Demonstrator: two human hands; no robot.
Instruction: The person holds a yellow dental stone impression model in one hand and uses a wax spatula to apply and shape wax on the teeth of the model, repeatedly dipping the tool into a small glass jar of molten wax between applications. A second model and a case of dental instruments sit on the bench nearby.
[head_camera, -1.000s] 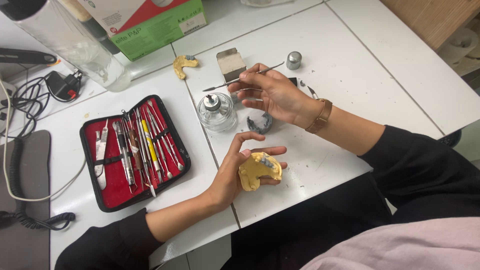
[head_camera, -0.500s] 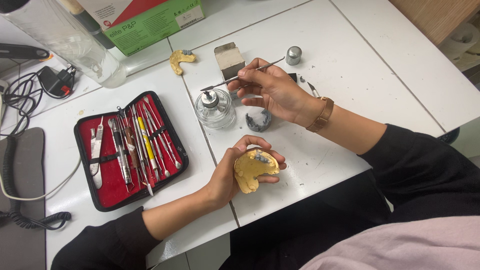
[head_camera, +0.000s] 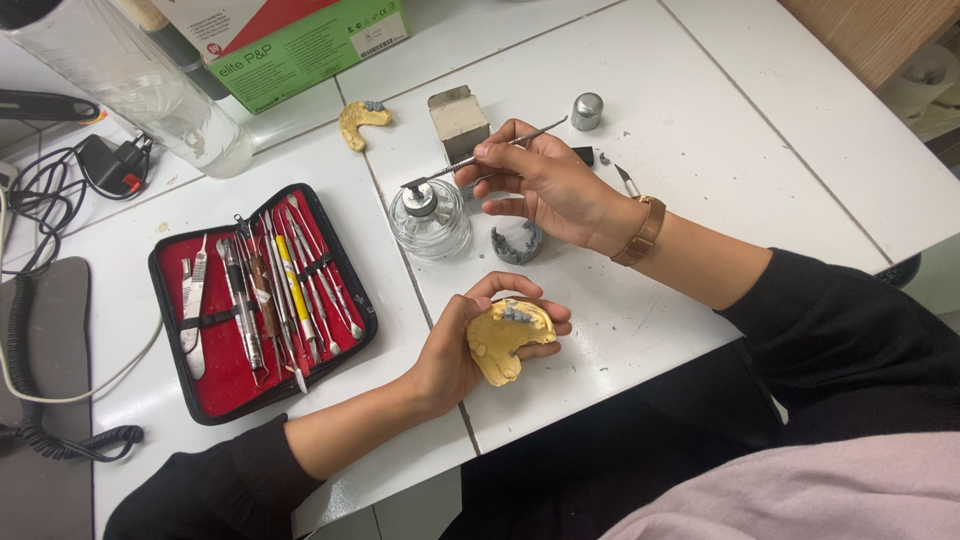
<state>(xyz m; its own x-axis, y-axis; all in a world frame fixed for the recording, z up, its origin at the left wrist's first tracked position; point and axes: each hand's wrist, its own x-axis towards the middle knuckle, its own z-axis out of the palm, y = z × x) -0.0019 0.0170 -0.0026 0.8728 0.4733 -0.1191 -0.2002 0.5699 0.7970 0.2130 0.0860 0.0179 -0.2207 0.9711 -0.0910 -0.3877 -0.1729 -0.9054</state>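
yellow dental cast (head_camera: 500, 340) | red-lined black tool case (head_camera: 262, 300) | green box (head_camera: 300, 50)

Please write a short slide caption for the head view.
Left hand holds a yellow dental cast; right hand holds a metal instrument over a glass burner.

Open red instrument case (head_camera: 262, 300), green box (head_camera: 300, 50), black cables (head_camera: 60, 180).

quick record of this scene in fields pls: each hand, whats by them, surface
left hand: cradles a yellow dental cast, grey bits on top
right hand: pinches a thin metal instrument, tip over the small glass burner
between hands: grey curved piece
left of burner: open red-lined tool case with metal instruments
far side: second yellow cast, small box, metal cap
surface: white table
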